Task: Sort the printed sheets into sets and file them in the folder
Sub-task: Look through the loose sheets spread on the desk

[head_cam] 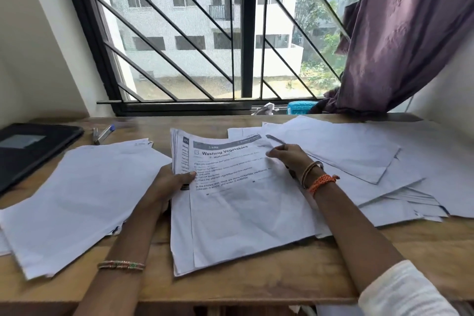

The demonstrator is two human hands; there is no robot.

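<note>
A person sorts printed sheets at a wooden desk (282,282) under a barred window (205,33), with the job, by the look of it, somewhere in its middle. The left hand (169,182) grips the left edge of a thick stack (238,213) in the centre, thumb pressed on the top page, while the right hand (289,159) pinches the upper right corner of the top sheet (230,161), headed "Washing Vegetables", apparently lifting it to peel it off. To the left lies a pile (84,200) of pages turned blank side up, fanned and slightly out of square; to the right a looser spread (372,161) of blank-side-up sheets overlaps across the desk as far as the curtain (410,33). The dark folder (30,151) lies closed at the far left, well apart from the hands, with nothing visibly filed in it, and a pen (105,132) rests just beyond its corner. So far the sheets appear split into two heaps; the stack in hand remains to be gone through, the heaps squared into sets, and the filing has not yet begun. Whether the side piles are finished sets cannot be told, since their print is hidden
</note>
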